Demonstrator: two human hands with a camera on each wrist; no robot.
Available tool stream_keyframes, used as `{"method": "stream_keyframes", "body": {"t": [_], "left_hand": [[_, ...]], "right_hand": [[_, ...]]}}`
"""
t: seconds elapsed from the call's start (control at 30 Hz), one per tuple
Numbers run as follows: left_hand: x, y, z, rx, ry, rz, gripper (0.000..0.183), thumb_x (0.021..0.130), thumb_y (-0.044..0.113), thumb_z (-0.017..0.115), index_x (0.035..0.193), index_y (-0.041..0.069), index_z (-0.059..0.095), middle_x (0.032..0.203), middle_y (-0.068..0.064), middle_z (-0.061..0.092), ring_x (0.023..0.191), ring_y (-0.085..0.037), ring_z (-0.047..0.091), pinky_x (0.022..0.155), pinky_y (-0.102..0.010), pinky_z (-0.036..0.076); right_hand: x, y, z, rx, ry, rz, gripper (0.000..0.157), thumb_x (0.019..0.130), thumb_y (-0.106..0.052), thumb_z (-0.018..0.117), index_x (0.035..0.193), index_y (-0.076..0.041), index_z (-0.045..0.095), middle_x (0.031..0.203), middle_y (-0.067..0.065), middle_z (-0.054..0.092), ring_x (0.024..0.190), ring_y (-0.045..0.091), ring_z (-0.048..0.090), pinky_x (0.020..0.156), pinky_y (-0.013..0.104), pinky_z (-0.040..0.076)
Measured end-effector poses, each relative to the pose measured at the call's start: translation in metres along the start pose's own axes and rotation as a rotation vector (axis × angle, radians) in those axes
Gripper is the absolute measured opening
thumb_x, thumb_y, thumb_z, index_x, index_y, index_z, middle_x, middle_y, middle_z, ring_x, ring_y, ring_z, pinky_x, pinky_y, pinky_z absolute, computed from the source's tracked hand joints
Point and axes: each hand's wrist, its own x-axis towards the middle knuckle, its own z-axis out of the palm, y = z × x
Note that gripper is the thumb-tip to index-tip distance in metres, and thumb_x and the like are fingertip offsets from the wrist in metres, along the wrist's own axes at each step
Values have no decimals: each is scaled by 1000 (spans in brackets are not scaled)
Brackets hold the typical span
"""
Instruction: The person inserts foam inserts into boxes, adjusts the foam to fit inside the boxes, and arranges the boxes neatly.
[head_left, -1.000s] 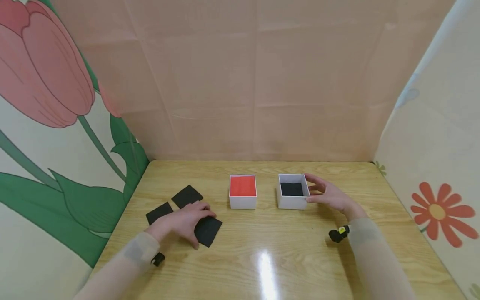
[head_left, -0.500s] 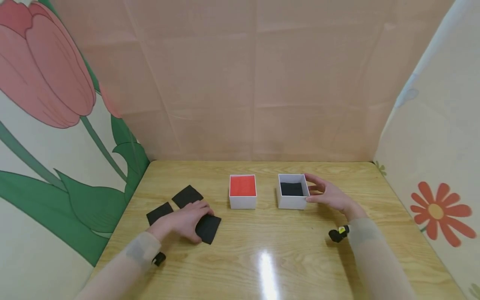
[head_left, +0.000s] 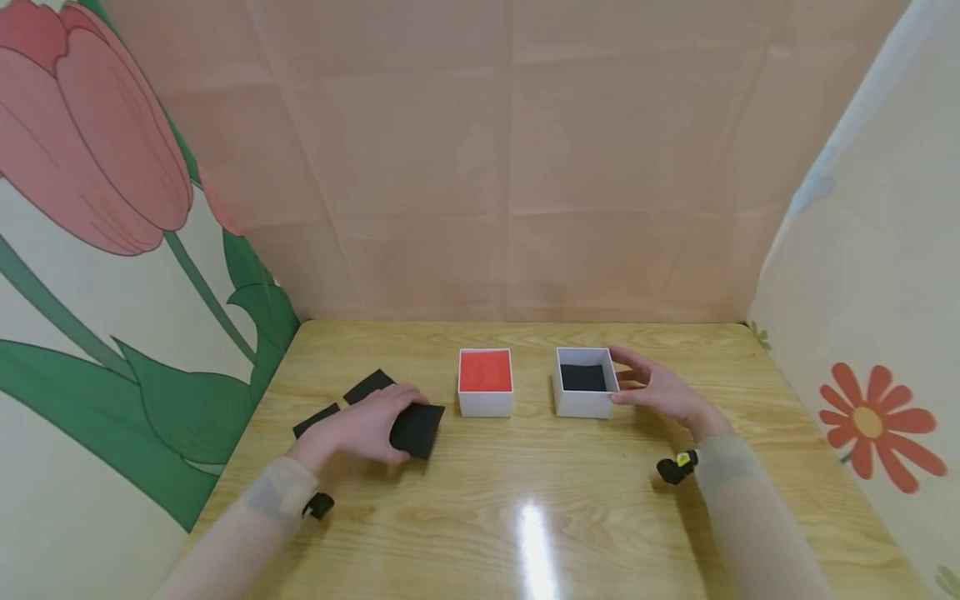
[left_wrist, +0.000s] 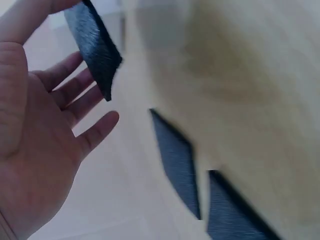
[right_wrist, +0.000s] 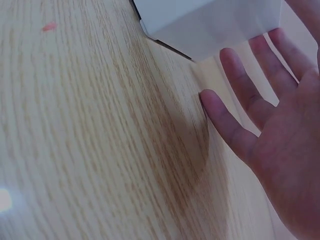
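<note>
In the head view, my left hand pinches a black cloth square between thumb and fingers, raised off the wood. The left wrist view shows this square's fuzzy edge, with the other fingers spread below it. Two more black cloth squares, one farther back and one nearer the wrist, lie flat, partly hidden by the hand. My right hand touches the right side of a white box with extended fingers. Inside that box lies black cloth.
Left of that box stands another white box, holding red cloth close to its rim. Both rest on a wooden table. A pink backdrop rises behind, with flower-printed sheets at both sides.
My left hand has closed on the nearest black cloth square and lifted it off the table, slightly away from me. The right hand and both boxes stay put.
</note>
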Motion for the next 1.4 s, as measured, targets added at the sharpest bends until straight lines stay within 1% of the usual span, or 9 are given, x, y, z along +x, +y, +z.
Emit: {"method": "stream_keyframes", "body": {"t": [0.2,0.33,0.43,0.6,0.73,0.87,1.03,1.23,1.4], "left_hand": [[8,15,-26,-122,83,36,83,80,36,89,153,23,52,153,4,48,121,-18,52,98,-43,50],[28,35,-39,-170,112,79,86,81,35,89,156,22,50,156,3,46,123,-20,51,96,-44,51],[52,52,-44,-146,119,139,88,81,40,87,158,22,49,156,3,46,124,-18,51,97,-41,51],[101,86,-46,-101,129,252,89,80,44,87,158,23,49,155,3,49,122,-16,53,96,-36,52],[143,111,-39,-89,95,306,85,82,43,86,156,20,51,154,1,50,128,-15,51,103,-33,47],[180,125,-24,-27,76,272,83,84,45,84,155,17,52,149,2,53,125,-12,51,103,-27,46],[211,135,-3,35,150,158,80,84,51,83,150,14,57,139,3,59,115,-12,55,99,-27,50],[231,147,11,10,234,50,78,84,54,83,147,14,61,138,0,63,115,-14,59,97,-28,52],[240,153,15,62,242,23,74,85,55,83,144,13,66,136,-2,65,116,-16,61,97,-28,52]], "right_hand": [[1,-1,1,11,-8,-4,97,93,-22,86,171,-19,28,174,12,28,146,47,44,119,69,32],[1,0,0,12,-4,-6,98,93,-21,86,171,-18,28,174,13,28,146,48,43,119,68,33],[1,2,0,-1,0,-11,97,93,-21,86,171,-19,28,174,14,29,145,47,46,118,64,37],[1,4,0,-2,5,-8,96,93,-21,87,170,-20,30,173,11,32,143,43,49,117,59,40],[1,4,1,-5,9,8,96,93,-24,86,171,-21,29,173,10,31,144,43,47,118,65,37],[4,4,3,2,10,9,94,94,-24,86,170,-23,30,173,8,31,144,43,47,118,66,35],[6,2,4,3,-13,-16,91,95,-22,84,170,-24,32,174,9,30,144,45,48,115,56,43],[5,-1,5,14,-19,-12,90,95,-22,84,169,-26,33,174,8,30,144,45,47,106,35,49],[3,-2,5,27,-13,-13,91,95,-20,84,170,-25,32,174,8,30,143,46,47,102,26,50]]}}
